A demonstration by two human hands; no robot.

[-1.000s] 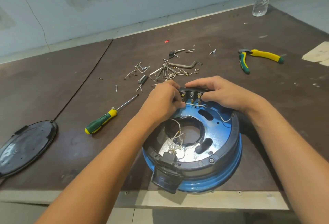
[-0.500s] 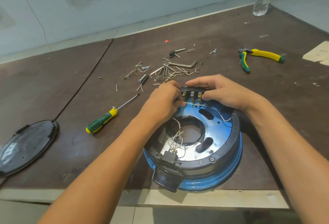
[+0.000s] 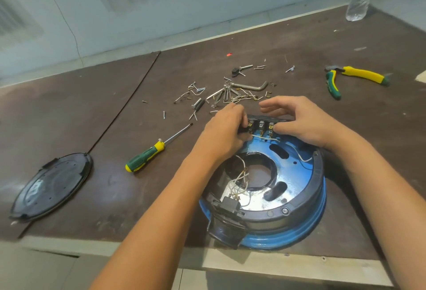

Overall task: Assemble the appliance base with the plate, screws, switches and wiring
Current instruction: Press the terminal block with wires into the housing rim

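Left hand [image 3: 224, 132]: fingers curled round the 9 o'clock end of the switch block [image 3: 261, 125], thumb tip touching the white wire [image 3: 265, 138] just beneath it. Forearm coming in from 7 o'clock, wrist low over the open middle of the base.
Right hand [image 3: 297, 123]: thumb tip pressed against the block's 3 o'clock end. Fingers arched and spread above the block, apart from it, gripping nothing. Forearm coming in from 5 o'clock.
Hands to each other: apart, one at each end of the block, three terminals bare between them.
Switch block: at 12 o'clock on the rim of the appliance base [image 3: 299, 207], long axis running 9 to 3, terminals facing 6 o'clock.
Deciding relation: block directly between the hands, both about equally near. Left hand is on the wire, so probably the one to seat it while the right steadies.
White wire: from the left thumb along under the terminals toward 3 o'clock, then curving to the rim near 4 o'clock.
Appliance base: open side up on the table [image 3: 380, 128], close to its near edge. Black socket [image 3: 227, 222] at 7 o'clock, loose pale wires [image 3: 239, 181] above it.
Screws [image 3: 221, 96]: scattered just beyond the block at 12 o'clock.
Screwdriver [image 3: 149, 153]: at 9 o'clock, tip pointing toward 1 o'clock.
Plate [image 3: 53, 186]: well apart at 9 o'clock, lying flat.
Pliers [image 3: 355, 77]: at 2 o'clock, well apart.
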